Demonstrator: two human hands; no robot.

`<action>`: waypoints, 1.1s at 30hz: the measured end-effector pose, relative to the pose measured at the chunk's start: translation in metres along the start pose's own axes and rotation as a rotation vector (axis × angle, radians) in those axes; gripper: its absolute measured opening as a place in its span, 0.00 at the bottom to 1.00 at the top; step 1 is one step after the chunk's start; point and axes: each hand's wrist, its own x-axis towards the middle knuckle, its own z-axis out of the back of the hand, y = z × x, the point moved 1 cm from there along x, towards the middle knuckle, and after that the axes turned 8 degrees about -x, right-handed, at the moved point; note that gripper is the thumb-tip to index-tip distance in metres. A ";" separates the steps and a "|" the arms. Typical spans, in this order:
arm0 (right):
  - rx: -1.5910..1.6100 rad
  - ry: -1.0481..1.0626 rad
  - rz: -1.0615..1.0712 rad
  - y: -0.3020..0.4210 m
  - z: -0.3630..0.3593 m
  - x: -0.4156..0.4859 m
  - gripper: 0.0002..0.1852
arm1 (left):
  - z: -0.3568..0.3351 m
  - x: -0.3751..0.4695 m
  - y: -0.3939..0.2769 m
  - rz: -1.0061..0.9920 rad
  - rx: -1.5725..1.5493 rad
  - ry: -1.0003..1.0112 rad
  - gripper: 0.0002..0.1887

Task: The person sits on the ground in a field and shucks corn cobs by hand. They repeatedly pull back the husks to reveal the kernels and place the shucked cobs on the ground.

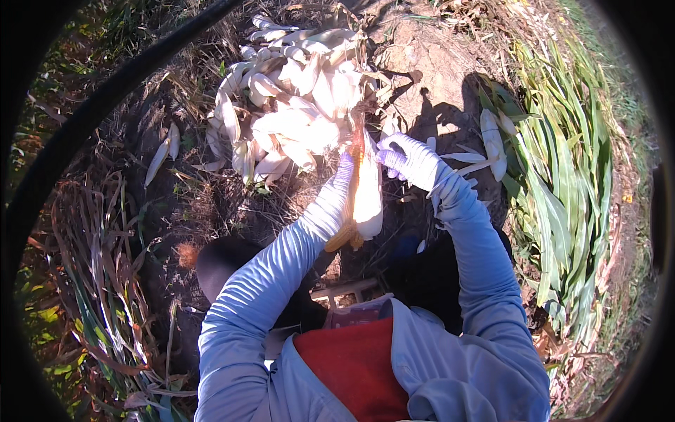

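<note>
My left hand, in a pale purple glove, is closed on an ear of corn with reddish silk at its upper end and yellow kernels showing. A pale husk hangs along the ear's right side. More yellow cobs show beneath my left wrist; whether they are in its grasp cannot be told. Just right of the ear, my right hand, gloved alike, has its fingers bent; nothing is plainly seen in them. Beyond both hands lies a heap of pale corn husks in bright sun.
Cut green corn stalks lie along the right, with a few pale husks beside them. Dry stalks lie at the left. Loose husks rest on the soil left of the heap. A plastic crate or stool shows between my legs.
</note>
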 end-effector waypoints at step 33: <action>-0.222 -0.239 0.161 -0.063 0.023 0.025 0.20 | -0.024 -0.013 0.000 0.160 -0.131 -0.110 0.20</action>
